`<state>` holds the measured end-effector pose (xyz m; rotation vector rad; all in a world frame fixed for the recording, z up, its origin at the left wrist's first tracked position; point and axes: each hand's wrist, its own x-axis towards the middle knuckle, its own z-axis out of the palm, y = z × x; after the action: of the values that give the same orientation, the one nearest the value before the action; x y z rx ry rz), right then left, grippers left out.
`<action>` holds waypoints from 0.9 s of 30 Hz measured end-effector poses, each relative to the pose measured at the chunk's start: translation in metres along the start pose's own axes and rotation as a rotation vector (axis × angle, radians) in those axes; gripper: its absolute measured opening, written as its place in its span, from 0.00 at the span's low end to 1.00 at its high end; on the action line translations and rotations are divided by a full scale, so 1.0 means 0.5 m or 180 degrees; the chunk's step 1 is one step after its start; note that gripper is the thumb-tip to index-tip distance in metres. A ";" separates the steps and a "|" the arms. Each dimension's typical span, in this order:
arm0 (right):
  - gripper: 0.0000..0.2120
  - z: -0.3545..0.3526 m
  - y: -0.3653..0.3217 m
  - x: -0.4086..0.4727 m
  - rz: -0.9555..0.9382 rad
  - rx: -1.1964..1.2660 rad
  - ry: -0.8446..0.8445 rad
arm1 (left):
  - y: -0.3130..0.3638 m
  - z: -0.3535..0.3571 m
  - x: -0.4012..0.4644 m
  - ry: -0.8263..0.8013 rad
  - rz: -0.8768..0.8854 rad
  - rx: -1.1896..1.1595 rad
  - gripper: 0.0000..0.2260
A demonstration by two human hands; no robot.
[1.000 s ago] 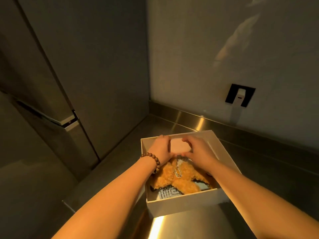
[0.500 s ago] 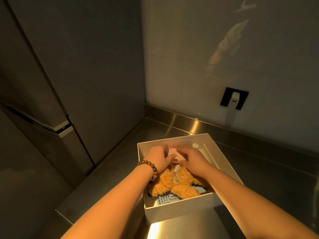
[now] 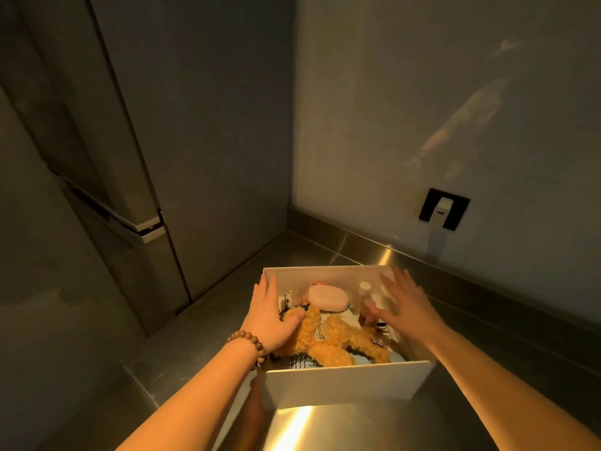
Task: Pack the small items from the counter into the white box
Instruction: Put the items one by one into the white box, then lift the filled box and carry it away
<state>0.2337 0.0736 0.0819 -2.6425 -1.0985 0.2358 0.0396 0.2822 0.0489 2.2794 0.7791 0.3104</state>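
Observation:
The white box [image 3: 344, 384] stands on the steel counter. Inside it lies an orange plush toy [image 3: 331, 343] with a small pale pink case [image 3: 327, 298] resting above it toward the back. A small white bottle [image 3: 366, 288] stands at the box's back right. My left hand [image 3: 268, 312], with a bead bracelet at the wrist, lies flat over the box's left wall, fingers straight, thumb touching the plush. My right hand [image 3: 403, 304] hovers blurred over the box's right side, fingers spread, holding nothing.
The steel counter [image 3: 325, 428] runs to a raised back edge along the wall. A tall grey refrigerator [image 3: 156, 157] closes off the left side. A black wall socket [image 3: 444, 208] sits above the counter at the right.
Both hands have let go of the pink case, which now lies in the box. The hands have parted, left to the left wall, right toward the right side.

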 end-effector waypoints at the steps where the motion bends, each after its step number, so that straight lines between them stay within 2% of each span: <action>1: 0.37 0.001 0.012 -0.005 0.0076 0.0095 -0.0073 | 0.000 0.005 -0.006 0.0091 -0.0054 -0.0133 0.47; 4: 0.35 0.011 0.030 -0.019 0.0218 0.1075 -0.0194 | 0.004 0.006 -0.021 0.0317 -0.0033 -0.0456 0.44; 7: 0.32 0.016 0.033 -0.023 0.0222 0.1541 -0.0220 | 0.004 0.000 -0.032 0.0324 0.0052 -0.0763 0.37; 13: 0.36 0.021 0.048 -0.026 0.0318 0.2522 -0.0323 | -0.013 0.002 -0.041 -0.0098 -0.0439 -0.1642 0.47; 16: 0.40 0.032 0.062 -0.026 0.0471 0.2836 -0.0499 | -0.009 0.002 -0.041 -0.0161 -0.0535 -0.1853 0.48; 19: 0.40 0.036 0.066 -0.029 0.0471 0.2989 -0.0570 | -0.002 0.006 -0.044 -0.0198 -0.0559 -0.1969 0.49; 24: 0.38 0.043 0.042 -0.035 0.0296 0.3112 -0.0550 | -0.013 -0.005 -0.095 -0.0045 -0.0435 -0.2109 0.46; 27: 0.38 0.050 -0.013 -0.045 -0.0014 0.3063 -0.0631 | -0.042 -0.037 -0.154 0.0156 -0.0526 -0.2122 0.50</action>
<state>0.2073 0.0664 0.0610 -1.7700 -0.7517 0.8049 -0.0384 0.2570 0.0481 1.5800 0.7444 0.4691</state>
